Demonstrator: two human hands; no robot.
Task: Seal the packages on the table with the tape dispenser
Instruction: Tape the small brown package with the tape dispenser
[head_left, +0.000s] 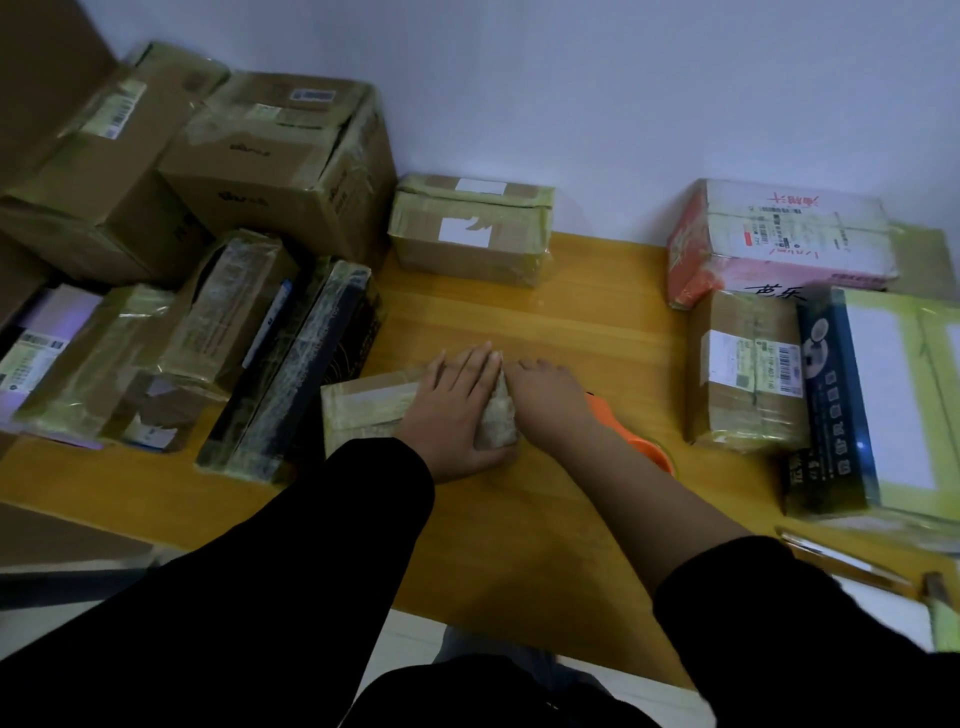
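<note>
- package (363, 410): one small taped cardboard parcel lying flat at the middle of the table (519, 545), just in front of the person. Its long axis runs left to right, with the right end slightly farther from the person.
- left hand (457, 410): palm down on top of the package. The fingers are straight and released, pointing away from the person.
- right hand (550, 400): at the package's right end, with the fingers bent downward. Whether they grasp anything cannot be told.
- tape dispenser (641, 449): one, orange, mostly hidden under the right wrist, just right of the package.
- single box (470, 234): one, brown and taped, at the back of the table against the wall (623, 78).
- Right group, four items, close together:
  - red-and-white box (779, 234)
  - brown labelled box (743, 374)
  - dark blue box (831, 395)
  - flat pale-green parcel (914, 395)
- left stack (270, 171): taped boxes of mixed sizes, overlapping. An exact count cannot be told.
</note>
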